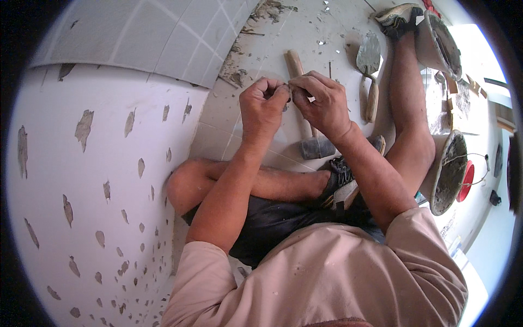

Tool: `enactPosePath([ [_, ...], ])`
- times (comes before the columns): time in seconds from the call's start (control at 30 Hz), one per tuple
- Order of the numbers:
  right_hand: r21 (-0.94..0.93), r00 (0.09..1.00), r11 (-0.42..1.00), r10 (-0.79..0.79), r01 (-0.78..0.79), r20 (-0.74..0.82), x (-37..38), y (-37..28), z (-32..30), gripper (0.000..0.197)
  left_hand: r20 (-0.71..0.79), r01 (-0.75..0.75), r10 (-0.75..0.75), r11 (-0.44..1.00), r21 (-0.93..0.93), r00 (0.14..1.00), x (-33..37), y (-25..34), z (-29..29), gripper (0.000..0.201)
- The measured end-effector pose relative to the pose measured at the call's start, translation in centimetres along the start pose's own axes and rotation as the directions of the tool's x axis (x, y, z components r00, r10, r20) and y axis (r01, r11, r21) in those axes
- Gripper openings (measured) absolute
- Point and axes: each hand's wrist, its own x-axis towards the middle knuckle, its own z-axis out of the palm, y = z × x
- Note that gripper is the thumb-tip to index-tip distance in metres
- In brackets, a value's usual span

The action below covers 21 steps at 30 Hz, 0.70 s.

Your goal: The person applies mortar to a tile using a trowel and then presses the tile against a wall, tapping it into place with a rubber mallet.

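My left hand (pixel 261 110) and my right hand (pixel 325 105) are raised in front of me, almost touching at the fingertips. Both are pinched closed. Something small and dark shows by the left fingertips, too small to name. On the floor below the hands lies a rubber mallet (pixel 317 147), its black head near my shoe and its wooden handle partly hidden behind my right hand. A pointed trowel (pixel 369 54) with a wooden handle rests to the right of the mallet, near my outstretched leg.
To the left rises a white wall (pixel 109 158) pitted with chipped patches, with grey tiles (pixel 136 41) above. Debris (pixel 234 60) lies along the wall's foot. On the right stand two mortar-crusted buckets (pixel 431 49) and a red bucket (pixel 467 181). My bent leg (pixel 283 183) lies across the floor.
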Motion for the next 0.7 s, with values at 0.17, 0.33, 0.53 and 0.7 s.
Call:
enactPosePath([
  [0.17,0.168,0.982,0.968,0.183,-0.189,0.048,0.0,0.2,0.0,0.005,0.065,-0.096,0.087,0.980,0.172,0.994,0.2,0.4,-0.5,0.010],
  [0.33,0.615,0.405,-0.229,0.575,-0.754,0.711,0.6,1.6,-1.7,0.008,0.211,-0.307,0.254,0.912,0.273,0.944,0.3,0.6,-0.5,0.008],
  [0.53,0.726,0.550,-0.029,0.632,-0.687,0.546,-0.7,-0.2,-0.5,0.011,0.222,-0.166,0.120,0.965,0.204,0.968,0.1,0.5,-1.0,0.009],
  [0.7,0.583,0.803,0.595,0.567,-0.554,0.185,-1.4,-0.6,0.1,0.011,0.222,-0.119,0.089,0.985,0.127,0.971,0.5,-0.1,-1.0,0.010],
])
